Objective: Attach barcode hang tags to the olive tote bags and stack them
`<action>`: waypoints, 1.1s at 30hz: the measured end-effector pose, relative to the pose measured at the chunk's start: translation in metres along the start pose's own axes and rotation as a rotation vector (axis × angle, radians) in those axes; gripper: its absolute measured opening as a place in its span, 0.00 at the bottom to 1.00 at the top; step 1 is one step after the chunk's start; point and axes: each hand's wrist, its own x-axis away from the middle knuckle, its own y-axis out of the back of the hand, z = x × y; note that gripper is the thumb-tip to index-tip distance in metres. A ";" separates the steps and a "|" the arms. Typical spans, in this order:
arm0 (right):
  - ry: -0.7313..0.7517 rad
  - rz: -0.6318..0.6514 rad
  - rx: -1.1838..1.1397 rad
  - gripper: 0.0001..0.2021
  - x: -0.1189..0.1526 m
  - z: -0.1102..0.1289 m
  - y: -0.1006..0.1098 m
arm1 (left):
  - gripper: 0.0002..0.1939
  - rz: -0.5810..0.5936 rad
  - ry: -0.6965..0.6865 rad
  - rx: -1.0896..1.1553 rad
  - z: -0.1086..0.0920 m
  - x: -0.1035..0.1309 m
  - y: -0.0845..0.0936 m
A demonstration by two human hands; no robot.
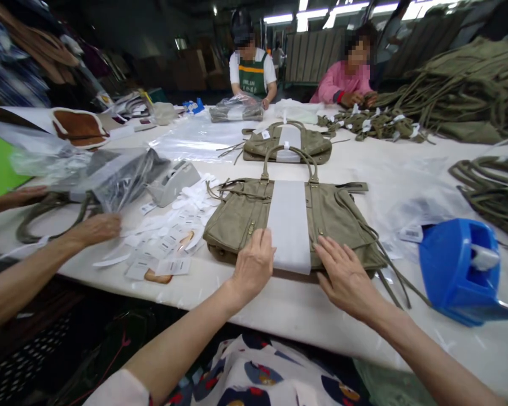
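White band (288, 223) wraps olive handbag (248, 210); plastic bag (125, 189) partly covers another handbag (104, 160)

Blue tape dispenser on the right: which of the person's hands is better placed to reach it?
Probably the right hand: it rests on the olive handbag, nearer the blue tape dispenser. The left hand is farther off, beyond the white band.
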 end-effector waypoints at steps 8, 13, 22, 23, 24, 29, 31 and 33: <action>-0.212 -0.016 -0.050 0.26 -0.100 0.024 -0.054 | 0.33 0.130 -0.239 -0.198 0.016 0.012 -0.076; -0.214 0.188 0.030 0.29 -0.094 0.013 -0.128 | 0.35 0.155 -0.213 -0.079 0.013 0.021 -0.077; -0.203 0.143 0.057 0.29 -0.092 0.012 -0.123 | 0.14 0.053 0.459 0.290 0.065 -0.121 -0.025; -0.208 0.153 0.055 0.29 -0.092 0.012 -0.123 | 0.15 0.040 0.435 0.255 0.073 -0.137 -0.028; -0.213 0.163 0.052 0.29 -0.093 0.012 -0.122 | 0.16 0.044 0.351 0.194 0.080 -0.148 -0.032; -0.223 0.177 0.025 0.29 -0.094 0.013 -0.120 | 0.14 0.201 -0.032 -0.090 0.087 -0.157 -0.050; -0.228 0.160 0.021 0.29 -0.094 0.013 -0.120 | 0.14 0.249 0.007 -0.089 0.080 -0.144 -0.048; -0.227 0.149 0.025 0.29 -0.093 0.012 -0.122 | 0.13 0.296 0.024 -0.075 0.070 -0.122 -0.044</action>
